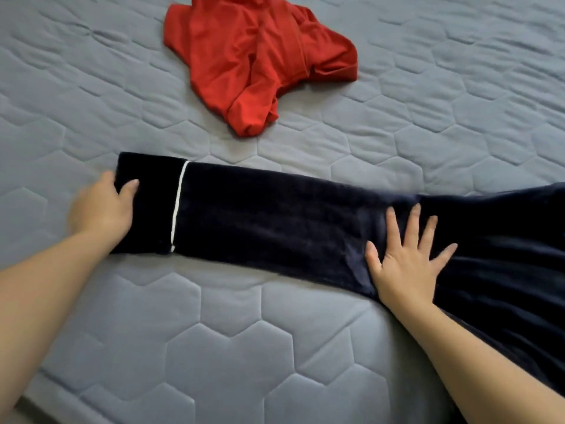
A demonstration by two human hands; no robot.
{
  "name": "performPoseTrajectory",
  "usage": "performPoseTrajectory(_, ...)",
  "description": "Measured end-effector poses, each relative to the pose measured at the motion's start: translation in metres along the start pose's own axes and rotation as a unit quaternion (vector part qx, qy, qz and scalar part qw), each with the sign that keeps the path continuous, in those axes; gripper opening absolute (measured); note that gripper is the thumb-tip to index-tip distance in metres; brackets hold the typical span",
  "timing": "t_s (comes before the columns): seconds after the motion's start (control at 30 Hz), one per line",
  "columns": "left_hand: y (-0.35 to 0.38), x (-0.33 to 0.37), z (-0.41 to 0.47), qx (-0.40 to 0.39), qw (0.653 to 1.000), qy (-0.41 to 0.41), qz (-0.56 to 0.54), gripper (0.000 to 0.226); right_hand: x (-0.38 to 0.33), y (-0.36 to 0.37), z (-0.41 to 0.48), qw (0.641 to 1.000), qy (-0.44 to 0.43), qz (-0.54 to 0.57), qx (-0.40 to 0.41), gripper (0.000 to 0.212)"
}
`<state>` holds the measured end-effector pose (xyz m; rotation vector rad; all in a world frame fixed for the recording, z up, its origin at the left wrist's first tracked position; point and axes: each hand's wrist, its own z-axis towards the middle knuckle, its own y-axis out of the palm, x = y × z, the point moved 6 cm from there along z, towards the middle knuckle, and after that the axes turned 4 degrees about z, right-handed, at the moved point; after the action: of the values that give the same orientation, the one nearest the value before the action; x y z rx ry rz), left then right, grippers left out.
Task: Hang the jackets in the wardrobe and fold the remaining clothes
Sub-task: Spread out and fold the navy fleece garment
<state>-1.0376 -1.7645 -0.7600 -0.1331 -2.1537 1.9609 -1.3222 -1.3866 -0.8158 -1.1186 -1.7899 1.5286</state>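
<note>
One long navy garment [260, 221], white stripe [177, 206] near its end, lies flat; left hand [102, 206] grips that end, right hand [406, 255] presses it, palm splayed.

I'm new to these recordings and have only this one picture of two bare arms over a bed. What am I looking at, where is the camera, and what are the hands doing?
There is no machine here. A person works with bare hands, and the single picture comes from a camera worn on their head, looking forward and down. So the arms entering from the bottom are the wearer's own. The surface is a grey quilted mattress. A long navy garment with a white stripe near its end lies stretched across it. The left hand pinches that end, thumb on top. The right hand lies flat on the cloth, fingers spread. Farther away a red garment lies crumpled, untouched.
</note>
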Motion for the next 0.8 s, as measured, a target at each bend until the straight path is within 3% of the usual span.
performPoseTrajectory(0.13,0.009,0.006,-0.020,0.070,0.994,-0.084,-0.023,0.044,0.001,0.009,0.008,0.999,-0.003,-0.021,-0.024,0.077)
performPoseTrajectory(0.23,-0.017,0.019,-0.058,0.105,0.985,-0.120,-0.059,0.060,0.003,-0.006,0.011,0.995,-0.003,0.019,-0.094,0.069)
performPoseTrajectory(0.3,-0.033,0.038,-0.100,0.095,0.985,-0.116,-0.084,0.066,0.006,-0.030,0.007,0.984,-0.013,0.093,-0.153,0.066)
performPoseTrajectory(0.37,-0.044,0.063,-0.155,0.084,0.986,-0.063,-0.127,0.065,0.020,-0.063,-0.010,0.974,-0.029,0.160,-0.157,0.062)
performPoseTrajectory(0.43,-0.043,0.088,-0.225,0.029,0.984,0.005,-0.175,0.057,0.052,-0.088,-0.042,0.968,-0.018,0.196,-0.154,0.059)
performPoseTrajectory(0.53,-0.015,0.110,-0.347,-0.173,0.956,0.052,-0.232,0.037,0.114,-0.100,-0.107,0.963,0.027,0.208,-0.169,0.059)
performPoseTrajectory(0.63,0.009,0.110,-0.455,-0.312,0.929,0.097,-0.176,0.037,0.168,-0.096,-0.166,0.956,0.045,0.208,-0.202,0.059)
performPoseTrajectory(0.73,0.025,0.091,-0.514,-0.310,0.934,0.167,-0.053,0.055,0.191,-0.082,-0.209,0.945,0.020,0.220,-0.240,0.059)
performPoseTrajectory(0.8,0.025,0.081,-0.529,-0.278,0.949,0.137,-0.054,0.052,0.195,-0.072,-0.231,0.942,-0.018,0.213,-0.260,0.059)
